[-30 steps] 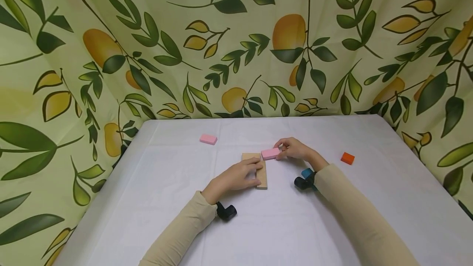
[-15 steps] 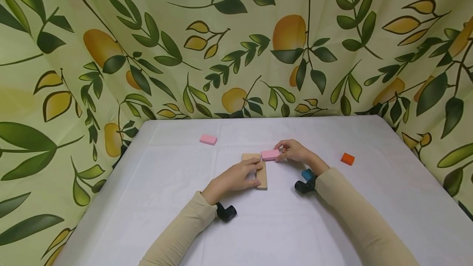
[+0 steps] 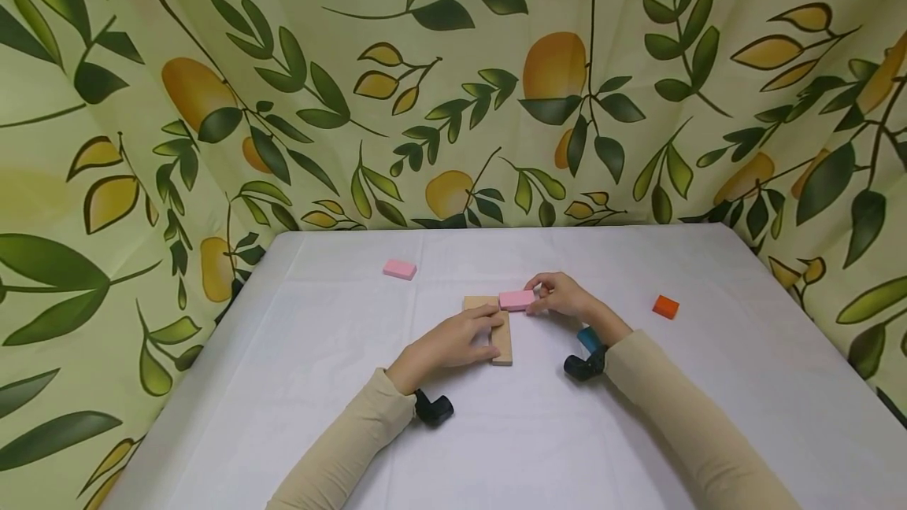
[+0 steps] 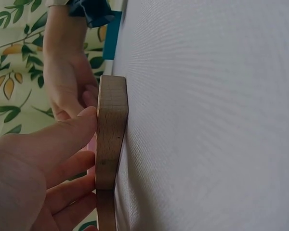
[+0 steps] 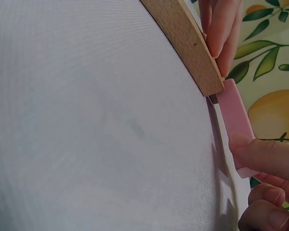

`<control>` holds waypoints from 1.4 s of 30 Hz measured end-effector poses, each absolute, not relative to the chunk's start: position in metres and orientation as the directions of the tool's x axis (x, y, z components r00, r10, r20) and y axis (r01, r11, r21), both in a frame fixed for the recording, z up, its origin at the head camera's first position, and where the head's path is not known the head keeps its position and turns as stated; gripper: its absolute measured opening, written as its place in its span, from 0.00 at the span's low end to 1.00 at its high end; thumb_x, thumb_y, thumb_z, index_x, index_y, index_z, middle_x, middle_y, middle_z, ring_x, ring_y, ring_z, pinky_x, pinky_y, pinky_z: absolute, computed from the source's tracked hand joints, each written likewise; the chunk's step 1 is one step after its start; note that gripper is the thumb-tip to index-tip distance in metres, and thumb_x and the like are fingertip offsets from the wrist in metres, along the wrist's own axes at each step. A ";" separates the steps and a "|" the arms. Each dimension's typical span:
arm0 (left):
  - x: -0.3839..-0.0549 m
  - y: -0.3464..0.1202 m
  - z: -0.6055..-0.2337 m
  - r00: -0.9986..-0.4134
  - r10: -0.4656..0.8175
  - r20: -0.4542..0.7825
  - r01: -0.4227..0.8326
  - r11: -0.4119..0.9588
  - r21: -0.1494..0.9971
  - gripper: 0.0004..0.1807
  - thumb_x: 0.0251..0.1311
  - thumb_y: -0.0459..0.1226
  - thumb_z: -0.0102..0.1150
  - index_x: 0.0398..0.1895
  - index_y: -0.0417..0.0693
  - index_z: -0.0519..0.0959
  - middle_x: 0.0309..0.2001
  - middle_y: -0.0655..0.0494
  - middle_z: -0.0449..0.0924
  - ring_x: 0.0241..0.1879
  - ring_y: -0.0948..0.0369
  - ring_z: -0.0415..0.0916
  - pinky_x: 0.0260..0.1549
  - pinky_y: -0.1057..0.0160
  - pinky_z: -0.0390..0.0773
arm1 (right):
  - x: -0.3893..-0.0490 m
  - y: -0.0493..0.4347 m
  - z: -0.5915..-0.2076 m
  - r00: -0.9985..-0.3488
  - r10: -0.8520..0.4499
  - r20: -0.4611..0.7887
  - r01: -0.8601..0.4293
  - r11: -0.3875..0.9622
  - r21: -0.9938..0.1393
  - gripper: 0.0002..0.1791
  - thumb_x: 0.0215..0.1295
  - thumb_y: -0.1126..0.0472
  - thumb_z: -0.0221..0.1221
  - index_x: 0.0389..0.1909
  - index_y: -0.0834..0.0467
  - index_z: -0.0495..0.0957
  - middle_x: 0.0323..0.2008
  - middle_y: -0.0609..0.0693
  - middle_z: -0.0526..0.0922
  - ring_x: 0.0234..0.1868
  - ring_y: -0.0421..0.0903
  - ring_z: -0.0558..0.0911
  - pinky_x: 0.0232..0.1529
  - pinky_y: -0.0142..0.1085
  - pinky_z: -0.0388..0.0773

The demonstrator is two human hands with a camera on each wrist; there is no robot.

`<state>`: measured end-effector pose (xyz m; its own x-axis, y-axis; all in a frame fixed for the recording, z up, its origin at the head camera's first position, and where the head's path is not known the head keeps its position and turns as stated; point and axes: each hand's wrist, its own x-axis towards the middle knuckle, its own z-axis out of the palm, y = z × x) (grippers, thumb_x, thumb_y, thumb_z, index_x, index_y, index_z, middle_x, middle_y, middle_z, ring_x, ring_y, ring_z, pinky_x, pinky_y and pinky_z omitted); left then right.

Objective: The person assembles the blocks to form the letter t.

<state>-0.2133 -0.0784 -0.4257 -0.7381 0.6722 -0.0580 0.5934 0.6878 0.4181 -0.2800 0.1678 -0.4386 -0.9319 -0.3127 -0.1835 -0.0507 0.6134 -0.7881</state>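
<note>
My left hand (image 3: 457, 337) rests on two plain wooden blocks, thumb and fingertips on the top. One wooden block (image 3: 502, 346) points toward me; the other wooden block (image 3: 479, 302) lies crosswise at its far end, partly under my fingers. In the left wrist view, the long side of the nearer block (image 4: 111, 130) shows below my thumb. My right hand (image 3: 564, 295) pinches the right end of a pink block (image 3: 516, 301) between thumb and fingers. The right wrist view has the pink block's (image 5: 236, 113) other end against or very near the wooden block's (image 5: 185, 41) corner.
A second pink block (image 3: 400, 269) lies at the back left of the white table (image 3: 319, 384). An orange block (image 3: 666, 306) sits to the right. Beneath my right wrist, a blue block (image 3: 588, 338) is partly hidden. A leaf-patterned curtain (image 3: 453, 124) stands behind.
My right hand has drawn the pink block slightly left and toward me, closer to the wooden blocks. My left hand has stayed in place on the wood.
</note>
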 end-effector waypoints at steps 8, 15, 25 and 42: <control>-0.212 -0.079 -0.426 -0.742 0.667 -0.065 0.583 0.689 0.430 0.29 0.63 0.47 0.59 0.66 0.49 0.70 0.74 0.50 0.61 0.73 0.53 0.62 0.69 0.52 0.67 | -0.277 0.168 -0.441 -0.939 -0.277 -0.205 0.000 0.595 -0.804 0.22 0.54 0.63 0.68 0.50 0.64 0.77 0.22 0.45 0.65 0.26 0.43 0.65 0.25 0.30 0.60; -0.211 -0.079 -0.427 -0.741 0.669 -0.064 0.589 0.693 0.415 0.29 0.63 0.47 0.59 0.66 0.49 0.70 0.73 0.49 0.61 0.72 0.53 0.62 0.69 0.53 0.67 | -0.274 0.166 -0.444 -0.947 -0.262 -0.187 -0.001 0.585 -0.811 0.22 0.53 0.64 0.69 0.50 0.66 0.77 0.22 0.45 0.64 0.26 0.42 0.65 0.25 0.29 0.60; -0.212 -0.078 -0.429 -0.737 0.672 -0.068 0.593 0.692 0.413 0.29 0.64 0.47 0.58 0.66 0.48 0.70 0.74 0.50 0.61 0.73 0.53 0.61 0.70 0.53 0.66 | -0.272 0.165 -0.448 -0.949 -0.248 -0.193 0.014 0.579 -0.815 0.22 0.52 0.64 0.69 0.48 0.65 0.77 0.20 0.44 0.64 0.24 0.41 0.65 0.25 0.29 0.61; -0.213 -0.078 -0.427 -0.739 0.672 -0.055 0.596 0.689 0.413 0.29 0.63 0.47 0.59 0.66 0.48 0.71 0.74 0.51 0.61 0.73 0.53 0.60 0.70 0.53 0.66 | -0.273 0.165 -0.447 -0.955 -0.237 -0.179 0.004 0.591 -0.807 0.22 0.52 0.64 0.69 0.48 0.65 0.78 0.20 0.44 0.64 0.24 0.41 0.65 0.24 0.29 0.60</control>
<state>-0.2132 -0.0781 -0.4273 -0.7388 0.6717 -0.0552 0.5958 0.6891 0.4125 -0.2725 0.1647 -0.4468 -0.9549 -0.2372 -0.1787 0.0042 0.5908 -0.8068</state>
